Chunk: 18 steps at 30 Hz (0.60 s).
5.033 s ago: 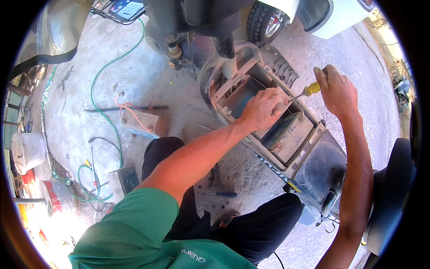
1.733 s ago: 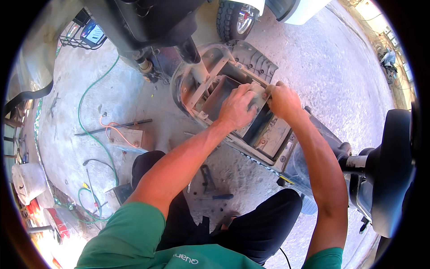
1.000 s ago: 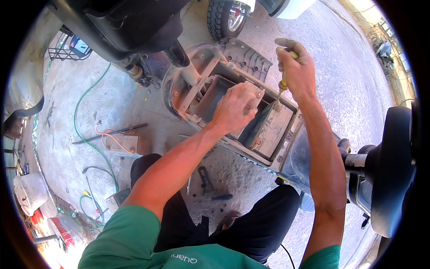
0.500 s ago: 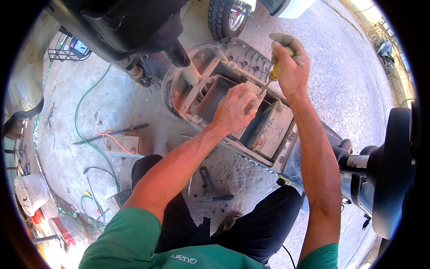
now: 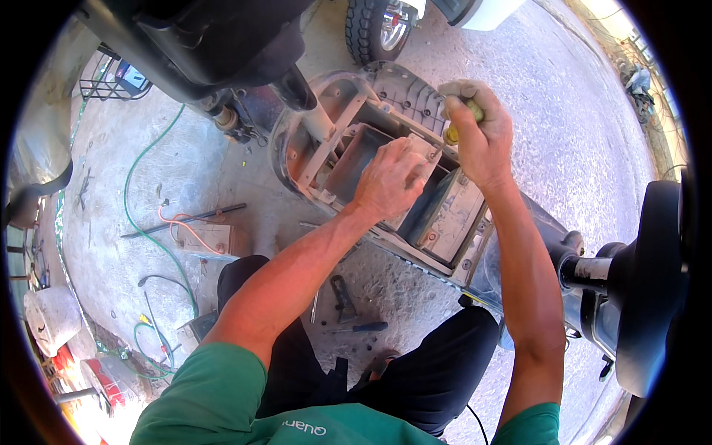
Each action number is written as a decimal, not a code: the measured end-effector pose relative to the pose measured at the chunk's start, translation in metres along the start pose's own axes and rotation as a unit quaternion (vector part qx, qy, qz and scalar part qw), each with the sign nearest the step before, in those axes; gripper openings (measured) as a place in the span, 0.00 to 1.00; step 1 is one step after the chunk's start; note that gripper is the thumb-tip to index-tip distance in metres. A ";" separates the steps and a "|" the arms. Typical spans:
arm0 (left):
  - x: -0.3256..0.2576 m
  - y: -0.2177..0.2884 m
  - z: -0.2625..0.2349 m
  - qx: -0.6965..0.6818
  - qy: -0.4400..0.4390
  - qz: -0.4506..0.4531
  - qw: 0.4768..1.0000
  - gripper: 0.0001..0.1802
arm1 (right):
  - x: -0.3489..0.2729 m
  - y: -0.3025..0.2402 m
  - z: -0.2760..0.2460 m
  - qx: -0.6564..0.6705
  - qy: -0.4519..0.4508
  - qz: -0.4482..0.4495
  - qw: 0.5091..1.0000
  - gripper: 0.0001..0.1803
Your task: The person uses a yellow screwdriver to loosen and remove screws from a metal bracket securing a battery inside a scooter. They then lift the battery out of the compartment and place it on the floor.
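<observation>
An opened scooter floorboard frame [image 5: 334, 96] lies on the concrete before me, with a dusty grey battery [image 5: 452, 219] in its well. My left hand [image 5: 389, 178] presses flat on a grey plate beside the battery. My right hand [image 5: 478, 130] is fisted around the yellow handle of a screwdriver [image 5: 463, 122], held upright over the frame's far side; its tip is hidden behind my left hand. Both forearms reach in from the bottom.
A black screwdriver [image 5: 360, 327] and a small black tool [image 5: 343, 285] lie on the ground between my knees. A green hose [image 5: 148, 208], an orange cable [image 5: 185, 226], a metal rod [image 5: 185, 220], a tyre [image 5: 374, 26] and a black seat [image 5: 649, 289] surround me.
My right hand has lifted the screwdriver from low in the battery well to the frame's far edge and now holds it upright. My left hand stays on the plate.
</observation>
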State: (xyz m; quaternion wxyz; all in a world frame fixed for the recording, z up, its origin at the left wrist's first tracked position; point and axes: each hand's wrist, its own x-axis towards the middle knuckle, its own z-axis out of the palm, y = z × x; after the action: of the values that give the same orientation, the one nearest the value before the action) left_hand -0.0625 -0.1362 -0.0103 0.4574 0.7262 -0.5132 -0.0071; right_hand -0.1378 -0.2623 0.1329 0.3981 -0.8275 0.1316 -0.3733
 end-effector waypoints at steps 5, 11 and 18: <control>-0.001 -0.001 -0.002 0.011 0.002 -0.003 1.000 0.20 | 0.004 -0.032 -0.020 -0.345 -0.033 -0.063 0.936 0.20; 0.000 0.000 -0.002 0.013 -0.022 -0.021 0.999 0.21 | 0.022 -0.041 -0.047 -0.480 -0.148 0.000 0.864 0.20; -0.001 0.000 -0.003 0.015 -0.016 -0.018 1.000 0.21 | 0.023 -0.054 -0.042 -0.422 -0.188 0.067 0.884 0.23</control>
State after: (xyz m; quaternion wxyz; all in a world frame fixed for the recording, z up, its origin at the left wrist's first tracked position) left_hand -0.0617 -0.1329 -0.0090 0.4381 0.7422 -0.5069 -0.0191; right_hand -0.1564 -0.2625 0.2029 0.0521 -0.9612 0.2546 -0.0927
